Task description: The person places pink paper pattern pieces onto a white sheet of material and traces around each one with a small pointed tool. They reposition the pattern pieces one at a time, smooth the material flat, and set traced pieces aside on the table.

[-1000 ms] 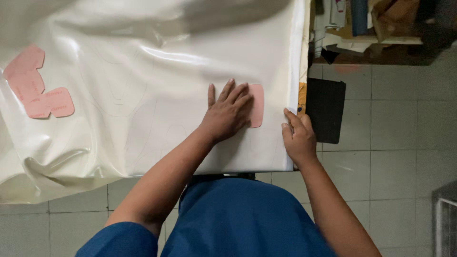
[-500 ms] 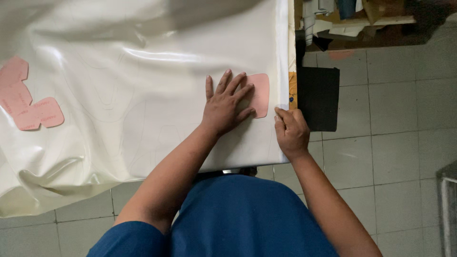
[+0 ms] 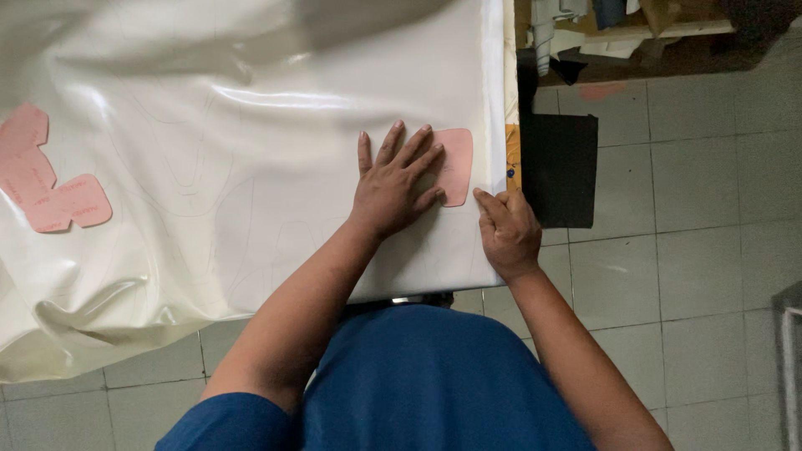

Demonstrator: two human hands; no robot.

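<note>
Head view: left hand (image 3: pixel 394 185) spread flat, fingers splayed, pressing a small pink template (image 3: pixel 455 165) onto glossy white sheet material (image 3: pixel 251 167) covering the table, near its right edge. Right hand (image 3: pixel 507 231) curled just beside the template's lower corner at the sheet edge, forefinger stretched toward it; can't tell if it pinches anything. More pink templates (image 3: pixel 46 179) far left. Black panel (image 3: pixel 560 169) against the table's right side, grey tiled floor (image 3: pixel 685 250) beneath.

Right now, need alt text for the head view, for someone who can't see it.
Seen from above, a person's left hand presses flat on a pink template lying on a glossy white sheet, while the right hand rests at the sheet's right edge beside it. More pink templates lie at far left; a black panel hangs over the tiled floor.
</note>
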